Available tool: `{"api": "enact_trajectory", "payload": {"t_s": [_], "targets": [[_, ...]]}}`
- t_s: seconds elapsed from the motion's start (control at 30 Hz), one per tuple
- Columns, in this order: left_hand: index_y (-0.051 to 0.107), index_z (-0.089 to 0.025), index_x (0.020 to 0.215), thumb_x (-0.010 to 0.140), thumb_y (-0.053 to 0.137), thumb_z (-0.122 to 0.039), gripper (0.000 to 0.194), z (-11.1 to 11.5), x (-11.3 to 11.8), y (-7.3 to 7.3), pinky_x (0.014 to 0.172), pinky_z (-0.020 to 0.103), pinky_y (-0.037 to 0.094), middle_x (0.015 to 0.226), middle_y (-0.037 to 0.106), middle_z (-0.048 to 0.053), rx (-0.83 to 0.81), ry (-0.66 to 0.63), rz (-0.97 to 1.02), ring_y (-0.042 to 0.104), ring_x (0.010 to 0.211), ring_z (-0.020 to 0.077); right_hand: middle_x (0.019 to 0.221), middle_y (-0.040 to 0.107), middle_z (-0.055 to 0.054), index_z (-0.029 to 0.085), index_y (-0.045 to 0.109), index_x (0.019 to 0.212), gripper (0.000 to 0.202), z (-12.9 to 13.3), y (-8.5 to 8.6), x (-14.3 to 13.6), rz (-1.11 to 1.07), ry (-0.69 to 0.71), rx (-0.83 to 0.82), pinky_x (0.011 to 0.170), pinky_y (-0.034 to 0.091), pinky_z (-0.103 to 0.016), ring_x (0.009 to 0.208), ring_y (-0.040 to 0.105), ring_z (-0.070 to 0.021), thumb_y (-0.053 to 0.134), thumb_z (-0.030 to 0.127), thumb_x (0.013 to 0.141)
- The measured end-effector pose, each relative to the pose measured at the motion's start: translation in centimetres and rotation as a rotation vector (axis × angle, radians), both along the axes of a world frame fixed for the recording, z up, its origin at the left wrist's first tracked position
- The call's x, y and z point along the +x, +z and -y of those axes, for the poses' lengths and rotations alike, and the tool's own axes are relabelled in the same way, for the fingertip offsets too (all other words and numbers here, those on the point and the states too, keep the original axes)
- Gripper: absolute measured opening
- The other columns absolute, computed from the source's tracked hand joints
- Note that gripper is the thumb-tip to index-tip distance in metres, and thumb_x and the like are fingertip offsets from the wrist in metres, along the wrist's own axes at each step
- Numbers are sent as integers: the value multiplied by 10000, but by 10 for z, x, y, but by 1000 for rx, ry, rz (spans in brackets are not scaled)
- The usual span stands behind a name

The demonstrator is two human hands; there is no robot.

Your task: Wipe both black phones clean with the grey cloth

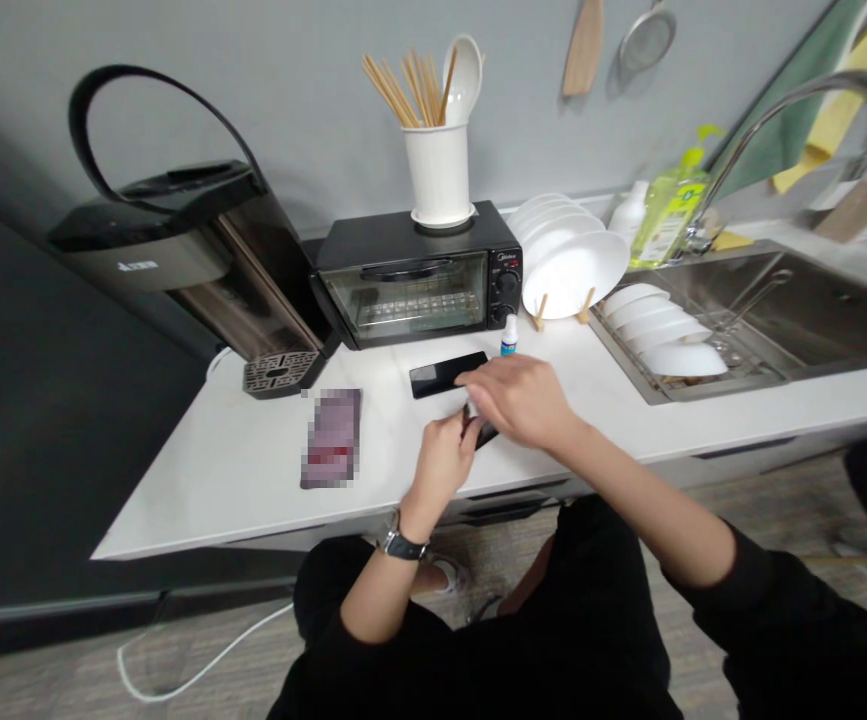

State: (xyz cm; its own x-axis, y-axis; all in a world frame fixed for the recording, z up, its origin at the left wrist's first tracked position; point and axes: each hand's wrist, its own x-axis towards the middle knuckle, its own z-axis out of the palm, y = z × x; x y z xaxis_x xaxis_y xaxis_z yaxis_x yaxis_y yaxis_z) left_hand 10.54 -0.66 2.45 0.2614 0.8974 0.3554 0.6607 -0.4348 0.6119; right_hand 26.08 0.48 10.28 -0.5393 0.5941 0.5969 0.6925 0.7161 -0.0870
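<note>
Near the counter's front edge, my left hand (445,452) is closed on a dark flat object (486,434) that shows partly below my fingers. My right hand (517,398) is just above and to the right of it, with its fingers pressed together; what they hold, if anything, is hidden. A black phone-like slab (449,375) lies on the white counter behind my hands. Right behind my right hand stands a small white bottle with a blue label (509,337). A pixelated purple rectangular item (332,438) lies on the counter to the left.
A black toaster oven (418,280) with a white utensil cup (439,175) on top stands behind. Left is a tall drink dispenser (253,270). White plates (575,272) stand in a rack on the right, beside a sink (815,320) holding bowls (684,358). A faucet (778,105) arches over it.
</note>
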Motion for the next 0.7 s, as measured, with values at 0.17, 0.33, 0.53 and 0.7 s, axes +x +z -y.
{"api": "enact_trajectory", "payload": {"t_s": [0.17, 0.33, 0.53, 0.7], "targets": [[679, -183, 773, 974, 548, -161, 242, 0, -4, 0, 657, 296, 505, 727, 732, 85, 19, -15, -4, 708, 698, 224, 854, 773, -72, 169, 759, 898, 511, 2, 0, -3, 17, 43, 25, 789, 417, -364, 834, 679, -221, 338, 342, 1128], [678, -173, 771, 966, 549, -146, 235, 0, -5, 2, 659, 302, 503, 726, 729, 87, 10, -21, 1, 708, 694, 229, 884, 782, -79, 158, 759, 933, 542, 1, 0, 1, -24, -9, 11, 775, 407, -355, 851, 686, -217, 290, 336, 1138], [665, -181, 750, 977, 544, -159, 258, -2, -7, 5, 659, 288, 493, 729, 732, 69, -3, -55, 6, 705, 697, 216, 891, 785, -79, 164, 764, 986, 521, 0, 1, 4, 4, 5, -37, 730, 379, -349, 816, 670, -204, 302, 352, 1139], [657, -172, 719, 966, 534, -150, 277, -4, -7, 3, 654, 299, 492, 723, 723, 83, 2, -85, 5, 694, 692, 223, 828, 762, -66, 170, 755, 941, 506, 0, 4, -2, 81, 32, -23, 686, 342, -347, 759, 651, -199, 344, 390, 1137]]}}
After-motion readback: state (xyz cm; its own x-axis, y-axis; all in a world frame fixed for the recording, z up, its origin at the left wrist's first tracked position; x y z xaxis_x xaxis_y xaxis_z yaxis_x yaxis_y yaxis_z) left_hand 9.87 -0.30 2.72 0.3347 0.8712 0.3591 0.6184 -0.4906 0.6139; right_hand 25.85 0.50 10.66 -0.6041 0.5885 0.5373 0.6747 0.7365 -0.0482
